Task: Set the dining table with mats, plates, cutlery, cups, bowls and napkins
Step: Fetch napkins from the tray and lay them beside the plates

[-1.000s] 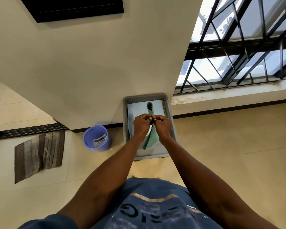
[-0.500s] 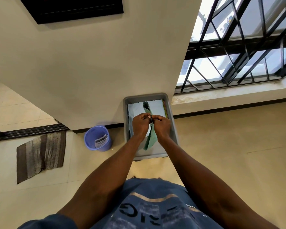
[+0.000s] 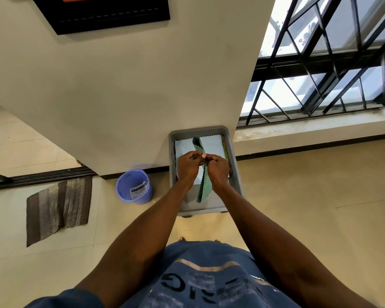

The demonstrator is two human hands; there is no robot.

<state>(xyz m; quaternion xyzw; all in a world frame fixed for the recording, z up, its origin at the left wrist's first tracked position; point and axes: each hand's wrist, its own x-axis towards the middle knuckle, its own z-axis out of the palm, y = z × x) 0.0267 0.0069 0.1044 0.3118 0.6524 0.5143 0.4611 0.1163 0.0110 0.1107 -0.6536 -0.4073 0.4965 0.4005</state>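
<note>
Beige tiled floor, grey bin, purple bucket, striped mat.

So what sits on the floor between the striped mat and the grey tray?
Head view: a blue bucket, between the striped mat and grey tray.

Green napkin over a white one, grey bin, lilac bucket, brown-striped mat.

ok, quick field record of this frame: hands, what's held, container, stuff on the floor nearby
left hand: pinches green napkin
right hand: pinches the same napkin, hands touching
green napkin: lifted edge-on over the bin, scalloped edge
grey bin: on floor by the wall, holds pale napkins
purple bucket: left of bin
striped mat: far left on floor
</note>
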